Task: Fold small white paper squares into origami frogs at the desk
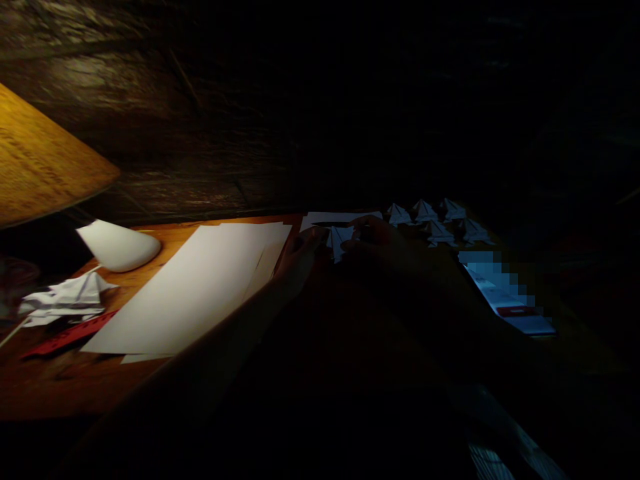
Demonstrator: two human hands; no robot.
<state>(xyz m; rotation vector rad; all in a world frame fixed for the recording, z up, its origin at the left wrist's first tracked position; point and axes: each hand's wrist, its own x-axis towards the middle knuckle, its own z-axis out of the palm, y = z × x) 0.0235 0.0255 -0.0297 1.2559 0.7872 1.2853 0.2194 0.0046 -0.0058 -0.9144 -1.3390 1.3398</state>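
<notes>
A small white folded paper figure is held up between my two hands at the middle of the table. My left hand grips it from the left, thumb raised and fingers partly lost in shadow. From the right, my right hand pinches its edge with curled fingers. Just left of my left hand lies a stack of large white paper sheets. Another white sheet shows behind the hands. Several similar folded paper figures stand in rows at the back right.
At the left, a lamp with a yellow shade and white base lights the wooden table. Crumpled paper and a red ruler-like strip lie near it. A lit phone-like screen rests at the right. A dark wall stands behind.
</notes>
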